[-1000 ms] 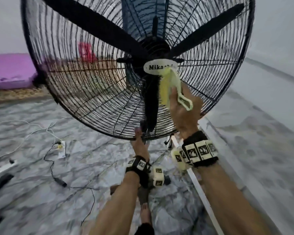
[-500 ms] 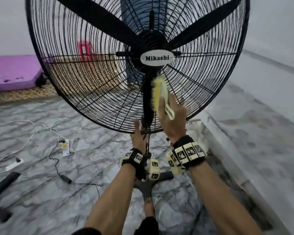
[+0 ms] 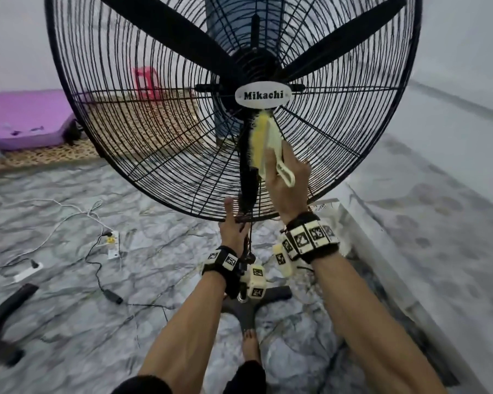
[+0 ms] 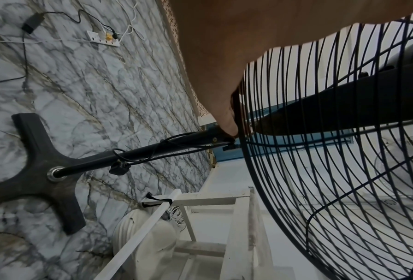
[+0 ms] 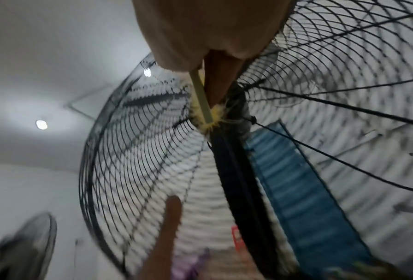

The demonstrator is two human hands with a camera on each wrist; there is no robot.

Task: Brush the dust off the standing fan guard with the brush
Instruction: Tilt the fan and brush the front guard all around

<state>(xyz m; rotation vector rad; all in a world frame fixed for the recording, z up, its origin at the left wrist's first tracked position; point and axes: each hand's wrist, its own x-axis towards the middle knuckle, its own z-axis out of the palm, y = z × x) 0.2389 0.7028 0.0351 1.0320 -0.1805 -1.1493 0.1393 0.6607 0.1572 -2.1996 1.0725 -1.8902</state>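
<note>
Right hand gripping brush, bristles against guard just below hub badge. Left hand clasping guard's bottom rim.

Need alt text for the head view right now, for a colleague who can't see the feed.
The right hand holds a yellow brush against the black fan guard just below the Mikachi badge. The left hand grips the guard's bottom rim, above a marble-patterned floor.

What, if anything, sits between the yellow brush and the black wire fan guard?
Nothing visible: the right hand presses the yellow-bristled brush straight onto the black wire fan guard, just below the white Mikachi badge.
</note>
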